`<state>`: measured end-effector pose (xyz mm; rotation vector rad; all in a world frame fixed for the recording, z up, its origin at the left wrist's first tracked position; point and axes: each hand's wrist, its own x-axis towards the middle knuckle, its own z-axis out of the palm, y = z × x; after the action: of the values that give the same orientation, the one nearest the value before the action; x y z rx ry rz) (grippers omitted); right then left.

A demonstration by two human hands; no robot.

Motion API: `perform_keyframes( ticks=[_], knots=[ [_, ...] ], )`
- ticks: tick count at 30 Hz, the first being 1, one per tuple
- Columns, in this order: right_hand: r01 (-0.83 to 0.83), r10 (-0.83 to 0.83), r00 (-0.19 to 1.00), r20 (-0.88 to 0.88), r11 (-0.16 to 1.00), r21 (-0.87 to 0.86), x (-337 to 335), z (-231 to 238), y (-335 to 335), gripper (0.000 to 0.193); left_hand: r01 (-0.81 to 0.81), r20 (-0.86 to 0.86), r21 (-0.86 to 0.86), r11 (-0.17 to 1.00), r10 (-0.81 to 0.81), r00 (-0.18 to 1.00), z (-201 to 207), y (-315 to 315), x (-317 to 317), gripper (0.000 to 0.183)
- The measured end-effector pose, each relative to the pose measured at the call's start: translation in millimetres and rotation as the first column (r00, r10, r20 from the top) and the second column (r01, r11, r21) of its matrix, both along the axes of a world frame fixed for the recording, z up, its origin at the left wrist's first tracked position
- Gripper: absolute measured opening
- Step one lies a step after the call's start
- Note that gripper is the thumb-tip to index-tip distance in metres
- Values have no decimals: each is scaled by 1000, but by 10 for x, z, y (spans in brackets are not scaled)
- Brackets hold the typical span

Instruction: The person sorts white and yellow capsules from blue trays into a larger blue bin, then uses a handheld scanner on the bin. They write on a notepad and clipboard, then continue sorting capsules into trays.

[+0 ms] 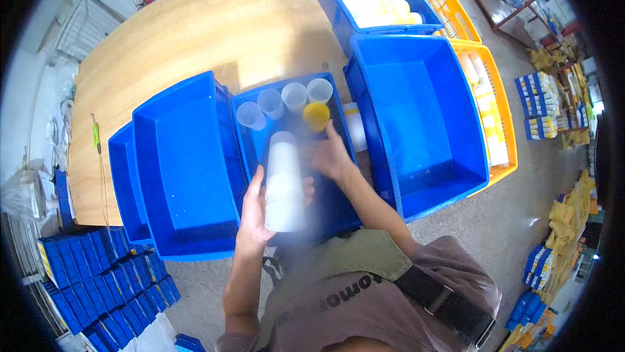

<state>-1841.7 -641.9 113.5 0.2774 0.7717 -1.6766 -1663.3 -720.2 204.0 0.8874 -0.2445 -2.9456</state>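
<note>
My left hand (pixel 257 207) is wrapped around a tall nested stack of translucent white plastic cups (pixel 284 186), tilted over the near part of a shallow blue bin (pixel 247 99). At the right side of that bin, my right hand (pixel 331 155) has its thumb against a small yellow cup (pixel 316 116). Its fingers look curled at the cup's base, though a blur partly hides them. Several clear cups stand in a row along the bin's far end, mouths up, among them one at the left (pixel 250 116) and one at the right (pixel 319 89). The yellow cup overlaps this right one.
Two blue bins (pixel 185 156) overlap on the left; a larger blue bin (pixel 420 111) stands on the right. Behind it, another blue bin (pixel 351 23) holds white and yellow cup stacks. Yellow crates (pixel 504 124) flank the right side. A green-handled tool (pixel 96 134) lies on the wooden table (pixel 163 39).
</note>
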Motion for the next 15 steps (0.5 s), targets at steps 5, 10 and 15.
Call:
perform_keyframes(
  ticks=[5, 10, 15],
  knots=[
    [-294, 284, 877, -387, 955, 35, 151, 175, -104, 61, 16, -36, 38, 999, -15, 999, 32, -31, 19, 64],
    [-155, 177, 954, 241, 982, -106, 175, -65, -183, 58, -116, 4, -109, 987, 117, 993, 50, 9, 142, 66],
    [-372, 357, 924, -141, 923, -100, 356, -67, -356, 57, -132, 128, -66, 989, 140, 982, 45, -5, 230, 61]
  ],
)
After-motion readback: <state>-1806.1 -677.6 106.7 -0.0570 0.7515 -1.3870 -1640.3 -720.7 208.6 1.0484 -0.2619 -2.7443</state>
